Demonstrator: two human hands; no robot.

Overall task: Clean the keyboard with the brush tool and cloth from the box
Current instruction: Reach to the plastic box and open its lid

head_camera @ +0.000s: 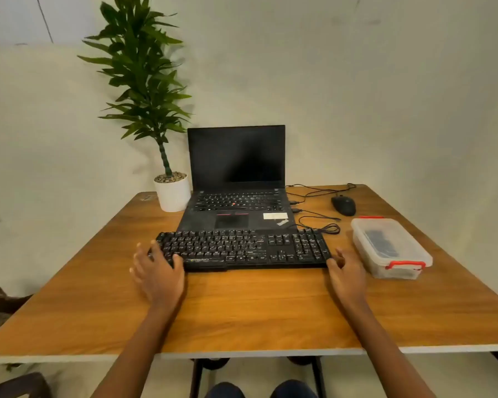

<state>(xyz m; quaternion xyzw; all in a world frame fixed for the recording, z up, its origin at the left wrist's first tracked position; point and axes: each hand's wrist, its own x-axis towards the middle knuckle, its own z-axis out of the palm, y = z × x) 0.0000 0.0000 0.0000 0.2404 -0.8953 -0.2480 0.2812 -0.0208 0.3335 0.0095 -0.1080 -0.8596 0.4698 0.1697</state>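
Observation:
A black keyboard (242, 249) lies across the middle of the wooden table (242, 308), in front of the laptop. My left hand (156, 271) is at the keyboard's left end, fingers spread and touching its near-left corner. My right hand (347, 272) is at the right end, fingers relaxed against the near-right corner. Neither hand grips anything. To the right stands a clear plastic box (391, 248) with red clips, its lid on. Dark items show dimly through the lid; brush and cloth cannot be told apart.
An open black laptop (236, 185) sits behind the keyboard. A potted plant (171, 192) stands at the back left. A black mouse (343, 205) and loose cables (319, 222) lie at the back right.

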